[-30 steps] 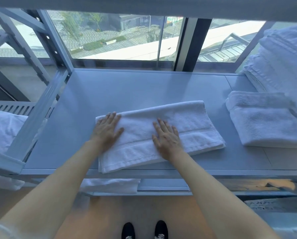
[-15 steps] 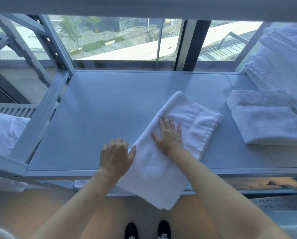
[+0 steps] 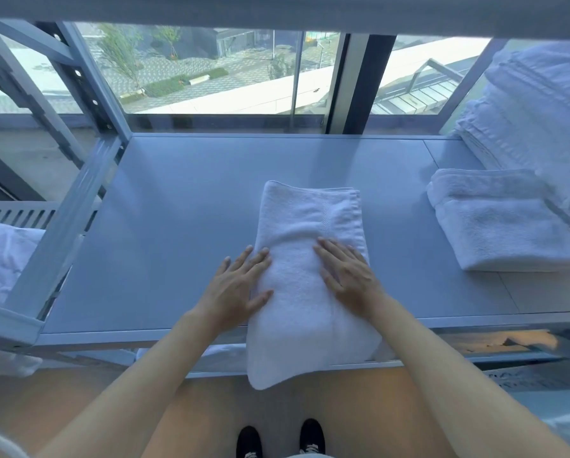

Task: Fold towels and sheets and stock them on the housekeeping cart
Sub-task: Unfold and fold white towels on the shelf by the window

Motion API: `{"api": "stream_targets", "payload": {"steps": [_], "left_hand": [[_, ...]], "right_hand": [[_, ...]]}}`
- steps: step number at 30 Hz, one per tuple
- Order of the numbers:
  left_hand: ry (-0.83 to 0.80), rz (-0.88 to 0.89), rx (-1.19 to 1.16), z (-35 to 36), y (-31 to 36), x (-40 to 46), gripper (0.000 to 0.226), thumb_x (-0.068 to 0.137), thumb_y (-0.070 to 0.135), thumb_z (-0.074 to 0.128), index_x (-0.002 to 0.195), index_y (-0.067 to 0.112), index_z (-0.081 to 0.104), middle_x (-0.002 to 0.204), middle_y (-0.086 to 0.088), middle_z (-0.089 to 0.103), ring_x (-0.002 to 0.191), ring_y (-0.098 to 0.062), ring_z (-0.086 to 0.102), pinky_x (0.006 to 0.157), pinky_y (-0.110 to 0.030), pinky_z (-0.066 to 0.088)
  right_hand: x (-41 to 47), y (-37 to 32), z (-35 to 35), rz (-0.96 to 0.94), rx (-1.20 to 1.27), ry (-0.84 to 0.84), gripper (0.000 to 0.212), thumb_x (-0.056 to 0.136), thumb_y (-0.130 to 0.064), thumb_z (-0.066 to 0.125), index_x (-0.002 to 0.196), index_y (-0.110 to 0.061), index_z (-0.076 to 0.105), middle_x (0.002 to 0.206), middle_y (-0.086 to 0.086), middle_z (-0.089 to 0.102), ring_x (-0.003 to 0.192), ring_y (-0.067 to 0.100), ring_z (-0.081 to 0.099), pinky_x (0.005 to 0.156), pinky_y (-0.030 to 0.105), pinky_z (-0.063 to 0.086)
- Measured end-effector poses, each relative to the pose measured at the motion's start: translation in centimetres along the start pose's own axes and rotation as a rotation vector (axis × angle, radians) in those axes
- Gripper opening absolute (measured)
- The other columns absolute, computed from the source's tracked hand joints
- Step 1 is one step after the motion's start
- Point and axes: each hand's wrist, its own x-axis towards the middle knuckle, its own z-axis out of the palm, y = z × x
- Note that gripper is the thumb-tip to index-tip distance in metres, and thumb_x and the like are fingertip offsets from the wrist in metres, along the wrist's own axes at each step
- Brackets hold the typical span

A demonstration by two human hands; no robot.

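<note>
Towel (image 3: 305, 246) flat under both hands' fingers (image 3: 260, 259)

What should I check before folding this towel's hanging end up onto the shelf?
1. Both hands flat on the towel: ok, left hand and right hand press it, fingers straight.
2. Towel lies square to the shelf: ok, long side runs away from the person.
3. Near end supported: not ok, it hangs over the shelf's front edge.
4. Room to fold: ok, the folded towel at right lies apart.
5. Layers underneath even: cannot tell, hidden.
</note>
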Motion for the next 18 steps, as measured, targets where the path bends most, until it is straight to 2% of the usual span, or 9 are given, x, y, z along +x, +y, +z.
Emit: {"api": "stream_targets", "payload": {"steps": [2,4,5,7,9,14,18], "left_hand": [[0.080,0.038,-0.009,-0.6,0.2,0.3,0.060,0.098,0.060,0.054,0.143,0.021,0.054,0.166,0.010,0.031,0.159,-0.016,0.011,0.126,-0.054,0.014],[0.128,0.081,0.010,-1.0,1.1,1.3,0.054,0.095,0.060,0.059,0.128,0.017,0.062,0.160,0.004,0.041,0.158,-0.019,0.017,0.125,-0.054,0.017],[0.109,0.095,0.003,-0.9,1.8,1.7,0.060,0.095,0.061,0.058,0.134,0.016,0.058,0.163,0.002,0.036,0.159,-0.019,0.013,0.126,-0.052,0.015],[-0.007,0.100,-0.009,-0.2,2.7,2.2,0.079,0.098,0.066,0.048,0.159,0.019,0.032,0.172,0.003,0.011,0.159,-0.015,-0.001,0.129,-0.047,0.008],[-0.070,0.100,0.013,0.9,2.7,2.0,0.082,0.101,0.068,0.035,0.165,0.026,0.009,0.173,0.008,-0.005,0.158,-0.010,-0.012,0.129,-0.045,0.004],[-0.041,0.149,0.021,2.1,1.9,-1.0,0.079,0.101,0.072,0.023,0.165,0.031,0.001,0.172,0.013,-0.010,0.155,-0.005,-0.018,0.129,-0.043,0.002],[0.018,0.165,0.062,3.8,2.0,-5.3,0.084,0.100,0.075,0.026,0.165,0.029,0.000,0.172,0.010,-0.011,0.157,-0.010,-0.014,0.128,-0.045,0.001]], "right_hand": [[-1.6,1.7,-0.4,0.001,-0.013,-0.049,0.060,0.107,-0.037,0.044,0.163,-0.030,0.024,0.171,-0.013,0.012,0.157,0.005,0.002,0.129,0.036,0.004],[-2.6,2.0,-0.4,-0.001,-0.019,-0.070,0.062,0.107,-0.043,0.039,0.164,-0.031,0.019,0.171,-0.015,0.006,0.157,0.004,-0.005,0.129,0.037,0.003],[-2.9,1.9,-0.3,0.000,-0.028,-0.073,0.063,0.106,-0.047,0.035,0.164,-0.032,0.017,0.171,-0.016,0.005,0.157,0.003,-0.007,0.129,0.038,0.003],[-3.2,1.4,-0.2,0.008,-0.039,-0.077,0.066,0.103,-0.054,0.026,0.164,-0.033,0.013,0.171,-0.017,0.002,0.156,0.003,-0.008,0.129,0.039,0.003],[-3.6,1.0,-0.3,0.007,-0.046,-0.083,0.066,0.103,-0.055,0.024,0.164,-0.037,0.008,0.170,-0.020,-0.002,0.157,0.004,-0.009,0.129,0.041,0.005],[-5.9,-0.6,0.0,-0.039,-0.064,-0.110,0.063,0.107,-0.050,0.033,0.163,-0.042,0.007,0.170,-0.023,-0.003,0.157,0.008,-0.011,0.128,0.042,0.003],[-9.1,-2.4,1.3,-0.094,-0.070,-0.092,0.071,0.104,-0.060,0.037,0.163,-0.041,0.003,0.171,-0.020,-0.005,0.158,0.013,-0.010,0.126,0.042,0.003]]}}
